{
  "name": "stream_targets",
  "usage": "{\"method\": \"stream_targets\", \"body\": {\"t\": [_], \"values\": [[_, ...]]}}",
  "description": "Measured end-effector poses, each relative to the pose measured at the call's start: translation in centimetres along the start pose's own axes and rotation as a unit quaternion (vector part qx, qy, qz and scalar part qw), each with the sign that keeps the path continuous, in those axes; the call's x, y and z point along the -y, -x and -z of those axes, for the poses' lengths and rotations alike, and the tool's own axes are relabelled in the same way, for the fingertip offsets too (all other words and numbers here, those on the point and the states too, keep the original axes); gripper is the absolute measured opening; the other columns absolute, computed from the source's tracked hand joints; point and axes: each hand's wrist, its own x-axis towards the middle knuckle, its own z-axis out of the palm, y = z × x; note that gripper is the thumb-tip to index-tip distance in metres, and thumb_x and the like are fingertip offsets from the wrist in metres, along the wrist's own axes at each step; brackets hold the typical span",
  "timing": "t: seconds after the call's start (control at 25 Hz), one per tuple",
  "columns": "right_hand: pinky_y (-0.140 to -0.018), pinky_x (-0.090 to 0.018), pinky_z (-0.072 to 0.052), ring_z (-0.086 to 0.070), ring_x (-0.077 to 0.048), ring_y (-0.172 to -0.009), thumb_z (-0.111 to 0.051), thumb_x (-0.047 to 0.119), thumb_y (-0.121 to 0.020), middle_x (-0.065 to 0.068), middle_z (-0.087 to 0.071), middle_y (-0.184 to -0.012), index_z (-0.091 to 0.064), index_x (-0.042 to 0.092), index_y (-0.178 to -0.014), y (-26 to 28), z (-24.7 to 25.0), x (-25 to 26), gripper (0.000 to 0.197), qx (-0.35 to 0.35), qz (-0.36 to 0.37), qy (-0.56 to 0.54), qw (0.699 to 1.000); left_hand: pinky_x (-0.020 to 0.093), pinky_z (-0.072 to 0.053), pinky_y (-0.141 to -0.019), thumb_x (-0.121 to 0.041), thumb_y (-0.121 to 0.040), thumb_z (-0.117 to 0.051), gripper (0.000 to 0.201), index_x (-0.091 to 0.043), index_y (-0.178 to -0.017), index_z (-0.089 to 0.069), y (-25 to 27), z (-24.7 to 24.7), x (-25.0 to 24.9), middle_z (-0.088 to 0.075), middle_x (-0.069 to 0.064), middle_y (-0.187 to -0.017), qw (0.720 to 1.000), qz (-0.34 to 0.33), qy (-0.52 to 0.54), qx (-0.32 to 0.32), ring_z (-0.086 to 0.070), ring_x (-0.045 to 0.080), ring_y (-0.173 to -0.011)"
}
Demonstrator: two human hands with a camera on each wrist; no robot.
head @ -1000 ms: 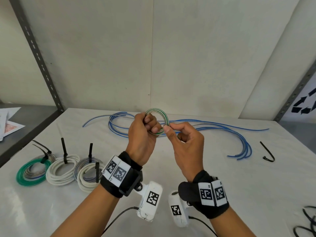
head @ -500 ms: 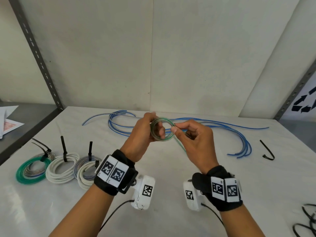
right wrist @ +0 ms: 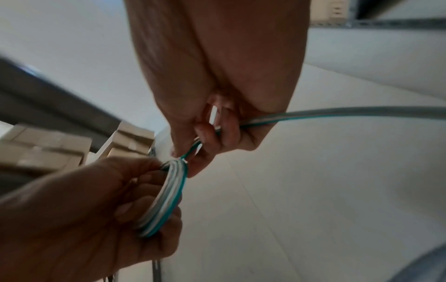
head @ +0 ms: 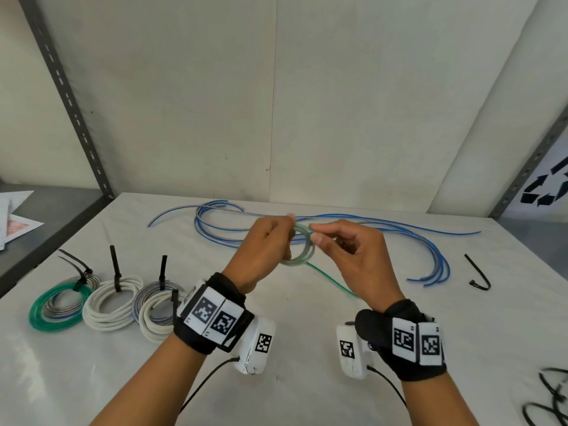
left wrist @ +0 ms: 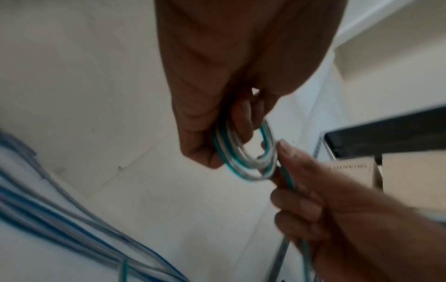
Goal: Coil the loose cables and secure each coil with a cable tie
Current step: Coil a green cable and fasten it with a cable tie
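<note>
The head camera is looking forward and down over the tabletop [head: 307,364]; both wrist cameras are peering closely upward, sharing the small coil [left wrist: 243,152] between them.

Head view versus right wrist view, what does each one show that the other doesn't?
Only the head view shows the tied coils at the table's left, the loose blue cables and a spare black cable tie. Only the right wrist view shows the green-striped cable's tail running through the right hand's curled fingers, plus stacked cardboard boxes. Both show the left hand gripping the small green-striped coil while the right hand feeds cable onto it.
</note>
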Motion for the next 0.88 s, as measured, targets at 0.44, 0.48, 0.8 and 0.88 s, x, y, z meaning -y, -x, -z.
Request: {"method": "stream_targets", "body": {"t": [0.44, 0.48, 0.8, 0.88], "values": [[-0.060, -0.024, -0.049, -0.056, -0.017, -0.065, -0.054, 0.011, -0.103, -0.002, -0.068, -0.080, -0.073, 0.013, -0.114, 0.1, -0.8, 1.3, 0.022, 0.057, -0.132, -0.157, 0.977, 0.037, -0.016, -0.064, -0.025, -0.111, -0.031, 0.040, -0.020, -0.073, -0.018, -0.7, 0.3, -0.6, -0.016, -0.006, -0.058, 0.964, -0.031, 0.254, -0.065, -0.013, 0.013, -0.053], [-0.066, -0.027, -0.054, -0.063, -0.020, -0.070, -0.053, 0.010, -0.103, -0.002, -0.073, -0.090, -0.071, 0.011, -0.116, 0.1, -1.0, 1.5, 0.022, 0.048, -0.121, -0.155, 0.979, 0.035, -0.016, -0.063, -0.025, -0.111, -0.030, 0.040, -0.020, -0.074, -0.017, -0.6, 0.3, -0.5, -0.015, -0.006, -0.060, 0.971, -0.046, 0.229, -0.055, -0.012, 0.013, -0.054], [-0.054, -0.023, -0.040, -0.042, -0.014, -0.055, -0.063, 0.026, -0.098, 0.000, -0.056, -0.065, -0.073, 0.024, -0.120, 0.2, -1.9, 1.1, 0.025, -0.054, -0.049, -0.109, 0.991, 0.033, -0.018, -0.057, -0.027, -0.111, -0.029, 0.043, -0.022, -0.068, -0.025, -0.2, -0.3, -0.3, -0.018, -0.008, -0.063, 0.982, -0.088, 0.164, 0.013, -0.014, 0.013, -0.057], [-0.055, -0.019, -0.043, -0.046, -0.011, -0.055, -0.067, 0.022, -0.095, 0.011, -0.067, -0.073, -0.072, 0.025, -0.121, 0.2, -1.9, 1.4, 0.026, -0.060, -0.038, -0.095, 0.993, 0.026, -0.025, -0.056, -0.031, -0.111, -0.032, 0.044, -0.022, -0.068, -0.030, -0.2, -0.3, -0.2, -0.019, -0.007, -0.066, 0.982, -0.092, 0.166, 0.013, -0.017, 0.012, -0.057]]}}
